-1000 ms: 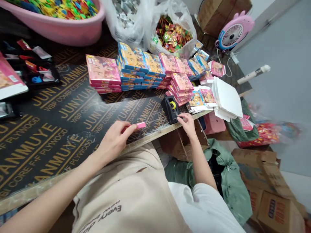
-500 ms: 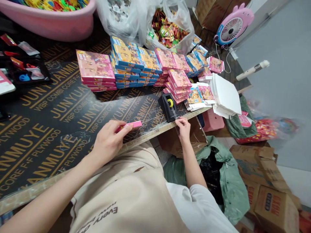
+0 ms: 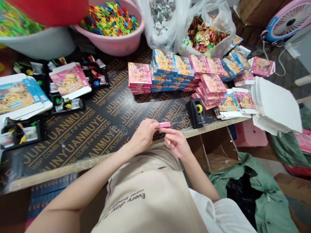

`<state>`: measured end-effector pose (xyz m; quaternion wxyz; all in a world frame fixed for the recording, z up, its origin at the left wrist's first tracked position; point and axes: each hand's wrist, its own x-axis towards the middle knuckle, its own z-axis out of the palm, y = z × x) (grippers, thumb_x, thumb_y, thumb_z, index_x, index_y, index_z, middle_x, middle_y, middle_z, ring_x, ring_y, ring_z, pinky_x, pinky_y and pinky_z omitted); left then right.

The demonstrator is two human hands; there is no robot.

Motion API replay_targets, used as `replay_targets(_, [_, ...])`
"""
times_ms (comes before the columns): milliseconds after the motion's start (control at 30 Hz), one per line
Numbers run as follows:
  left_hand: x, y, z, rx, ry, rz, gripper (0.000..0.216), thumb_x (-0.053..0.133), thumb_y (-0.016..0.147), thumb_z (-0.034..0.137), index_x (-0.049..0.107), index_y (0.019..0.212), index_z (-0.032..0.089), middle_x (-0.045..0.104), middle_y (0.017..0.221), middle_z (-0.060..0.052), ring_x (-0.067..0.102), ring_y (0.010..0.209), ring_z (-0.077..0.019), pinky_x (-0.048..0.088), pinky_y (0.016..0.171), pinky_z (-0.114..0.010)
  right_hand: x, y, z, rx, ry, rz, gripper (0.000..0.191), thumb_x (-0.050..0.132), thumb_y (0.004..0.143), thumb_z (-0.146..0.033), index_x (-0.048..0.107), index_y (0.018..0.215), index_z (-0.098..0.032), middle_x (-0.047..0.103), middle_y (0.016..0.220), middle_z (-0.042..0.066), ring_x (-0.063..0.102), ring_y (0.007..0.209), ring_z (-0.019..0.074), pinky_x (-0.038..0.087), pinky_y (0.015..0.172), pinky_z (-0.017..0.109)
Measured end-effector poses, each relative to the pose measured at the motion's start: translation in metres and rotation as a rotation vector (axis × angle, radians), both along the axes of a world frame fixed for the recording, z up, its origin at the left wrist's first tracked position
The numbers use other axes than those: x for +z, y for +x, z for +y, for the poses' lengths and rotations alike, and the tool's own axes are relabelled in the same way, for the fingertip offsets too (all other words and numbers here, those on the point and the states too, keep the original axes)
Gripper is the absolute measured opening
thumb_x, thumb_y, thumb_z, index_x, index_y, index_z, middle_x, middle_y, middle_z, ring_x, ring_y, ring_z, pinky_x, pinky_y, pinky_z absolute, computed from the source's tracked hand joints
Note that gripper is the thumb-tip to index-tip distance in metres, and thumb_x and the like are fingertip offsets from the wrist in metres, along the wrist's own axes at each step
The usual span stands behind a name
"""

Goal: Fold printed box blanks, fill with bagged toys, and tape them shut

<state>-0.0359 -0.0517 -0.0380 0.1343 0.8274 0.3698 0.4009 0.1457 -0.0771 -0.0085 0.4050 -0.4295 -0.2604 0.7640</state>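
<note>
My left hand [image 3: 145, 133] is closed on a small flat pink box [image 3: 165, 124], held on edge just above the table's front edge. Touching the near side of the box is the stretched index finger of my right hand [image 3: 178, 142]; its other fingers are partly bent and apart. I cannot make out any tape at its fingertips. To the right, a black tape dispenser [image 3: 195, 113] with a yellow core stands at the table edge. Behind it, pink boxes [image 3: 212, 87] are piled in a leaning stack.
Blue boxes [image 3: 165, 63] and more pink boxes [image 3: 139, 74] form a row behind my hands. Flat cartons [image 3: 274, 100] lie at right. Black trays [image 3: 68, 103] with small parts stand left. A pink tub [image 3: 114, 43] and a plastic bag [image 3: 218, 45] of wrapped pieces are behind.
My right hand has left the tape dispenser and moved left to the pink box, where its index finger now touches. The view has turned left, showing more trays and a second tub.
</note>
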Motion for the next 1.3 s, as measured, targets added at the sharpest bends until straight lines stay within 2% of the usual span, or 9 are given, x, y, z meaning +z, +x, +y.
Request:
replay_targets(233, [0.007, 0.001, 0.003, 0.003, -0.078, 0.040, 0.026, 0.048, 0.092, 0.015, 0.064, 0.112, 0.021, 0.063, 0.105, -0.011, 0.057, 0.092, -0.0215, 0.047, 0.081, -0.036, -0.011, -0.004, 0.009, -0.007, -0.019, 0.052, 0.027, 0.069, 0.069, -0.029, 0.079, 0.091, -0.018, 0.052, 0.045, -0.007, 0.021, 0.035, 0.0039, 0.017, 0.039, 0.022])
replay_targets(400, [0.006, 0.012, 0.003, 0.124, -0.045, 0.030, 0.018, 0.052, 0.096, 0.024, 0.069, 0.091, 0.021, 0.064, 0.090, -0.007, 0.054, 0.080, -0.0178, 0.044, 0.071, -0.031, -0.018, 0.009, 0.006, 0.037, 0.406, -0.662, 0.016, 0.067, 0.080, -0.032, 0.078, 0.085, -0.021, 0.063, 0.060, -0.001, 0.045, 0.049, 0.0109, 0.037, 0.050, 0.027])
replay_targets(533, [0.016, -0.004, 0.008, 0.048, 0.062, 0.013, 0.027, 0.049, 0.097, 0.015, 0.068, 0.115, 0.023, 0.067, 0.095, -0.007, 0.060, 0.090, -0.0177, 0.047, 0.079, -0.031, -0.018, 0.055, 0.014, -0.304, 0.736, -1.168, 0.018, 0.064, 0.087, -0.034, 0.075, 0.083, -0.021, 0.070, 0.083, 0.006, 0.062, 0.080, 0.0198, 0.048, 0.073, 0.034])
replay_targets(733, [0.025, -0.058, 0.100, 0.243, 0.292, 0.042, 0.028, 0.049, 0.099, 0.022, 0.066, 0.120, 0.026, 0.066, 0.110, -0.006, 0.059, 0.113, -0.0215, 0.043, 0.104, -0.044, -0.026, 0.111, 0.027, -0.555, 0.775, -1.328, 0.025, 0.065, 0.088, -0.040, 0.074, 0.094, -0.018, 0.070, 0.097, 0.010, 0.065, 0.095, 0.0239, 0.052, 0.078, 0.038])
replay_targets(867, [0.008, -0.066, 0.171, 0.213, 0.259, 0.108, 0.026, 0.043, 0.100, 0.023, 0.065, 0.114, 0.024, 0.067, 0.115, -0.007, 0.058, 0.118, -0.0204, 0.035, 0.115, -0.049, -0.036, 0.105, 0.023, -0.503, 0.870, -1.343, 0.023, 0.065, 0.090, -0.038, 0.074, 0.091, -0.017, 0.071, 0.094, 0.010, 0.067, 0.094, 0.0240, 0.052, 0.087, 0.042])
replay_targets(1000, [-0.004, -0.068, 0.186, 0.090, 0.209, 0.221, 0.036, 0.049, 0.088, 0.015, 0.063, 0.120, 0.023, 0.061, 0.134, -0.011, 0.052, 0.131, -0.0238, 0.026, 0.121, -0.054, -0.049, 0.083, 0.020, -0.488, 1.045, -1.401, 0.016, 0.066, 0.091, -0.030, 0.074, 0.092, -0.016, 0.073, 0.091, 0.010, 0.067, 0.090, 0.0241, 0.051, 0.089, 0.043])
replay_targets(1133, [0.002, -0.115, 0.172, 0.490, 0.132, 0.215, 0.044, 0.049, 0.086, 0.015, 0.059, 0.129, 0.021, 0.055, 0.144, -0.012, 0.047, 0.137, -0.0252, 0.022, 0.122, -0.052, -0.067, 0.056, 0.022, -0.374, 1.195, -1.335, 0.012, 0.066, 0.091, -0.024, 0.073, 0.093, -0.015, 0.072, 0.091, 0.011, 0.067, 0.088, 0.0237, 0.052, 0.085, 0.041])
replay_targets(1233, [0.014, -0.181, 0.164, 1.012, -0.147, 0.196, 0.040, 0.055, 0.090, 0.031, 0.061, 0.126, 0.017, 0.056, 0.140, -0.017, 0.048, 0.133, -0.0307, 0.033, 0.115, -0.048, -0.081, 0.039, 0.024, -0.268, 1.306, -1.339, 0.010, 0.066, 0.091, -0.022, 0.072, 0.091, -0.014, 0.072, 0.088, 0.010, 0.066, 0.085, 0.0235, 0.052, 0.082, 0.039])
replay_targets(1300, [0.020, -0.222, 0.160, 1.255, -0.381, 0.264, 0.062, 0.065, 0.084, 0.050, 0.055, 0.133, 0.014, 0.054, 0.140, -0.023, 0.047, 0.133, -0.0377, 0.037, 0.110, -0.049, -0.087, 0.033, 0.026, -0.231, 1.383, -1.403, 0.007, 0.068, 0.089, -0.020, 0.071, 0.091, -0.014, 0.073, 0.088, 0.010, 0.065, 0.084, 0.0236, 0.051, 0.079, 0.039])
